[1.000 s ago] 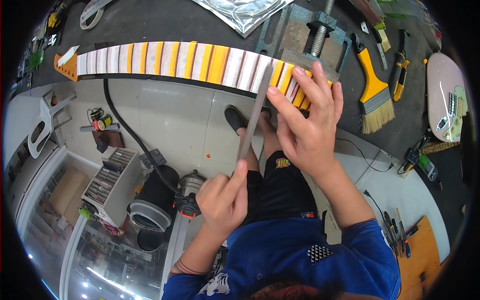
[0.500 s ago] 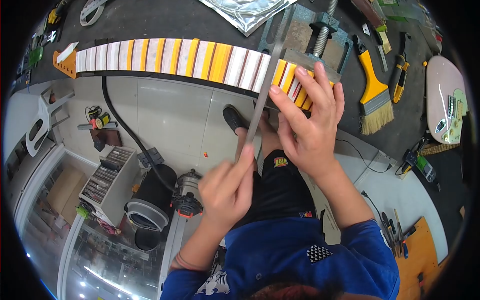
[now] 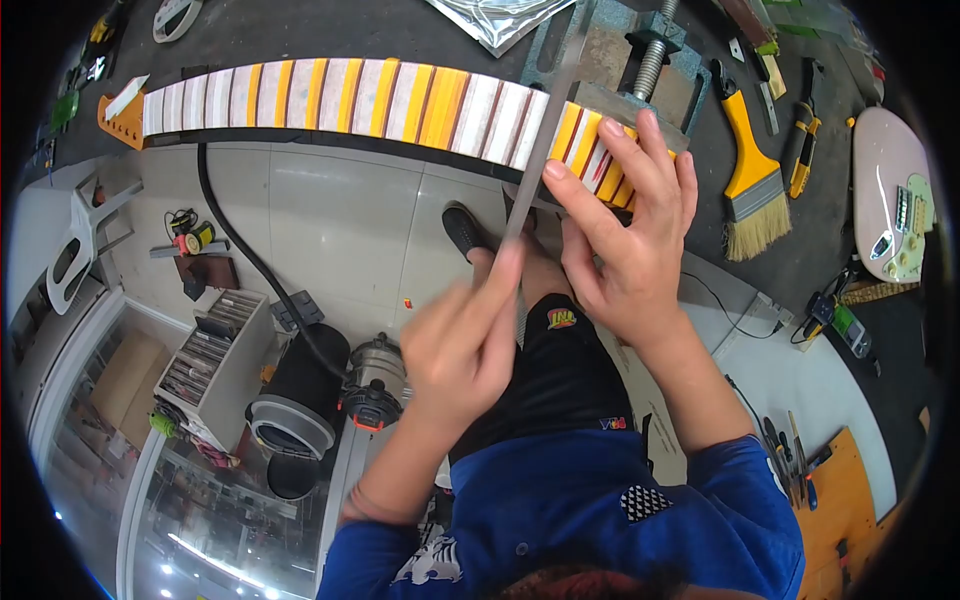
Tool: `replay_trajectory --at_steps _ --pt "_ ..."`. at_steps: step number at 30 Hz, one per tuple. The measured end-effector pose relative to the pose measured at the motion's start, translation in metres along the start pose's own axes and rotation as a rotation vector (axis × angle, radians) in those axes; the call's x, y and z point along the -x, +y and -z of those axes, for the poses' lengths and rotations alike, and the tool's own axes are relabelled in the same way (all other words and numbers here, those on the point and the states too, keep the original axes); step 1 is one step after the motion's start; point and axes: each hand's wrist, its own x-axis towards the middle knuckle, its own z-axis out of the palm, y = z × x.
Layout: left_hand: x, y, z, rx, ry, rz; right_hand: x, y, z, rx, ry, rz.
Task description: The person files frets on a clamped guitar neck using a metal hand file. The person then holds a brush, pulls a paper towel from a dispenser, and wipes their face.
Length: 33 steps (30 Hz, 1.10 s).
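A guitar neck (image 3: 375, 98) runs along the bench edge, its fretboard covered by white and yellow strips between dark lines. My left hand (image 3: 462, 345), slightly blurred, is closed round the lower end of a long thin grey file (image 3: 535, 170). The file lies across the neck near its right part, pointing away from me. Resting on the yellow strips just right of the file, my right hand (image 3: 635, 235) has its fingers spread, the index fingertip close to the file's edge. An orange headstock (image 3: 122, 122) ends the neck at the left.
Behind the neck's right end stands a vise (image 3: 605, 55). Further right lie a yellow brush (image 3: 748, 160), a yellow-black cutter (image 3: 804, 140) and a pink guitar body (image 3: 882, 190). A silver bag (image 3: 500, 15) is at the top. Below left are a hose (image 3: 235, 235) and a chair (image 3: 80, 240).
My left hand has moved up and to the right, pushing the file further over the neck. My right hand stays on the strips, while the whole view has shifted slightly.
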Motion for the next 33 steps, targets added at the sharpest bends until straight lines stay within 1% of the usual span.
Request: replay_trajectory --at_steps 2,4,5,8,11,12,13,15,18,19,22,25,27,28,30,32,33 --pt "-0.050 0.003 -0.014 0.059 -0.003 -0.001 0.000 -0.002 0.001 -0.007 0.007 -0.010" --pt "-0.042 -0.002 -0.014 0.059 0.004 -0.017 -0.001 -0.001 0.001 -0.010 0.006 -0.003" --pt "-0.036 -0.006 -0.014 0.054 0.002 -0.028 0.000 0.000 0.001 -0.009 0.009 0.005" --pt "0.047 -0.016 0.016 -0.085 -0.050 -0.033 0.000 0.001 -0.001 -0.002 0.015 0.014" --pt "0.060 -0.004 0.034 -0.087 -0.129 0.024 -0.001 0.000 0.001 0.002 0.005 0.003" --pt "0.055 -0.008 0.026 -0.084 -0.091 0.009 -0.001 -0.001 0.002 -0.001 -0.003 0.001" --pt "0.030 -0.008 0.013 -0.083 -0.051 -0.006 -0.001 -0.001 0.001 -0.001 0.008 0.001" --pt "-0.026 -0.005 -0.010 0.042 0.011 -0.033 -0.001 -0.001 -0.001 0.001 0.027 0.000" --pt "-0.045 -0.003 -0.014 0.077 -0.007 -0.005 -0.001 -0.002 -0.001 0.004 0.020 0.000" --pt "-0.030 -0.005 -0.009 0.047 -0.013 -0.012 -0.002 -0.001 -0.001 0.005 0.022 0.003" --pt "0.058 -0.020 0.021 -0.073 -0.090 -0.001 -0.001 -0.001 -0.002 0.003 0.021 0.002" --pt "0.071 -0.015 0.029 -0.077 -0.079 0.015 0.000 0.000 0.000 0.002 0.012 -0.004" --pt "0.029 -0.013 0.010 -0.033 -0.027 -0.015 0.000 0.000 -0.002 0.000 0.026 0.003" --pt "-0.006 -0.012 -0.002 0.011 -0.003 -0.044 0.000 -0.001 -0.003 0.002 0.029 -0.002" --pt "-0.034 -0.012 -0.014 0.074 0.020 -0.066 -0.001 -0.003 -0.002 0.004 0.030 -0.013" --pt "-0.038 -0.012 -0.015 0.103 0.015 -0.058 0.000 -0.003 -0.002 0.003 0.028 -0.002" --pt "-0.019 -0.015 -0.009 0.039 -0.015 -0.049 0.000 -0.002 -0.002 0.003 0.034 -0.002"
